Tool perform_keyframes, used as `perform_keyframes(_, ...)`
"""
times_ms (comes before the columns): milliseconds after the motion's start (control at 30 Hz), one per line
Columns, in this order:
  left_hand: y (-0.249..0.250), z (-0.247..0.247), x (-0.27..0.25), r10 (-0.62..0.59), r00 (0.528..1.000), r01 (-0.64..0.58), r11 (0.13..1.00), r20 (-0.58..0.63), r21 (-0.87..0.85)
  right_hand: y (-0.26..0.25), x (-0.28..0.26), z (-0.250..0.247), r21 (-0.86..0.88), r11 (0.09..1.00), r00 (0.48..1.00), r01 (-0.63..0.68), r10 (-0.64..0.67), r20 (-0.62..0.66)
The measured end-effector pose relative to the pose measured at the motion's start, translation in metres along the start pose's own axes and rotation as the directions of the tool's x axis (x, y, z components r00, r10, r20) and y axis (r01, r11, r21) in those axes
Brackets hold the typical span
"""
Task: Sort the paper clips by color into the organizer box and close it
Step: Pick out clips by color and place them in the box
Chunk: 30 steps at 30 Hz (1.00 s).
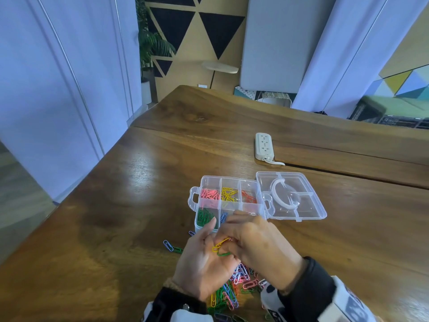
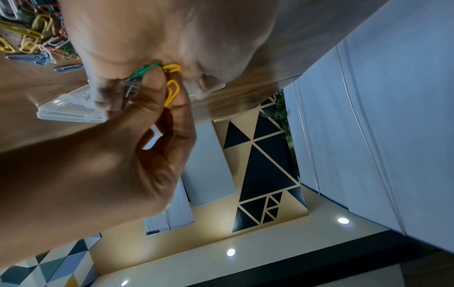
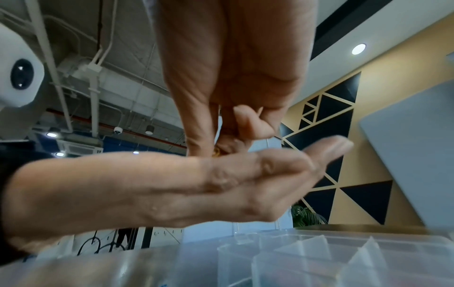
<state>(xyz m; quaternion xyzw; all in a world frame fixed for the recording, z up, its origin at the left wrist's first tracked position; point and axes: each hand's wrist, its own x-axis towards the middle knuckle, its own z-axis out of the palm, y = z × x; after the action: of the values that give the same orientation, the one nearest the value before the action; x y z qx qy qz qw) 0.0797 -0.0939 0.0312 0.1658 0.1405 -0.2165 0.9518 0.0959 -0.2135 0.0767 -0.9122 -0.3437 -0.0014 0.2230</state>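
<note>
The clear organizer box (image 1: 210,180) stands open on the wooden table, its lid (image 1: 292,196) lying flat to the right. Its compartments hold pink (image 1: 210,194), yellow (image 1: 229,194), orange (image 1: 248,196), green (image 1: 204,217) and blue (image 1: 223,216) clips. Just in front of the box my left hand (image 1: 204,259) is turned palm up and holds a yellow clip (image 1: 220,244) and a green clip (image 1: 224,254) between thumb and finger. My right hand (image 1: 255,247) reaches over it, fingers curled, and pinches the clips in the left hand. The mixed pile of clips (image 1: 236,284) lies below both hands.
A loose blue clip (image 1: 168,245) and a green one (image 1: 177,249) lie left of the hands. A white power strip (image 1: 264,146) sits beyond the box. The table's left edge (image 1: 97,168) runs diagonally, with white wall panels past it.
</note>
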Motion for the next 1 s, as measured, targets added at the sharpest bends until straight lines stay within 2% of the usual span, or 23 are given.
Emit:
perform_keyframes(33,0.0,-0.001,0.0,-0.007,1.0,0.007,1.0,0.002,0.014,-0.001,0.0,0.001,-0.032,0.999,1.0,-0.011,0.012,0.026)
perform_keyframes(100,-0.001,-0.002,0.002,0.001,0.998,0.002,0.998,-0.063,0.055,-0.002,-0.001,0.003,-0.113,0.994,1.0,0.005,-0.005,-0.001)
perform_keyframes(167,-0.003,-0.003,0.002,-0.004,0.999,0.006,0.999,-0.037,0.053,-0.001,-0.002,0.008,-0.17,0.985,1.0,0.02,-0.023,-0.02)
perform_keyframes(300,-0.004,-0.003,0.0,-0.011,0.999,0.013,0.997,-0.033,0.077,0.0,0.0,0.01,-0.123,0.991,0.999,0.046,-0.043,0.027)
perform_keyframes(367,-0.001,-0.003,0.0,-0.005,1.0,0.008,0.998,-0.03,0.069,0.002,0.002,0.003,0.035,0.999,0.996,-0.018,0.015,0.09)
perform_keyframes(467,0.003,0.0,0.0,-0.008,1.0,0.008,1.0,-0.001,0.019,0.004,0.008,-0.004,0.314,0.943,0.994,-0.109,0.111,0.013)
perform_keyframes(500,0.004,0.002,0.001,-0.007,1.0,0.007,1.0,-0.005,0.014,0.007,0.01,-0.005,0.429,0.89,0.986,-0.155,0.167,0.009)
perform_keyframes(567,0.007,0.001,0.002,-0.015,0.999,0.014,1.0,-0.034,-0.01,0.014,0.016,-0.009,0.649,0.726,0.965,-0.228,0.256,0.053)
perform_keyframes(600,0.009,-0.001,0.002,-0.034,0.999,0.033,0.999,-0.036,-0.023,0.02,0.02,-0.012,0.715,0.651,0.952,-0.255,0.297,0.069)
perform_keyframes(633,0.01,-0.004,0.003,-0.06,0.998,0.059,0.998,-0.027,-0.03,0.028,0.025,-0.016,0.736,0.619,0.941,-0.273,0.332,0.069)
perform_keyframes(733,0.013,-0.009,0.003,-0.072,0.997,0.071,0.997,-0.039,-0.037,0.051,0.048,-0.03,0.691,0.647,0.911,-0.323,0.411,0.04)
perform_keyframes(800,0.013,-0.01,0.003,-0.073,0.997,0.071,0.996,-0.035,-0.046,0.07,0.068,-0.035,0.593,0.705,0.889,-0.389,0.455,0.042)
perform_keyframes(900,0.014,-0.013,0.003,-0.112,0.993,0.109,0.989,-0.021,-0.098,0.092,0.096,-0.027,0.288,0.821,0.866,-0.493,0.494,0.076)
perform_keyframes(1000,0.017,-0.016,0.004,-0.145,0.989,0.145,0.983,0.008,-0.112,0.096,0.112,-0.014,0.077,0.857,0.858,-0.509,0.498,0.128)
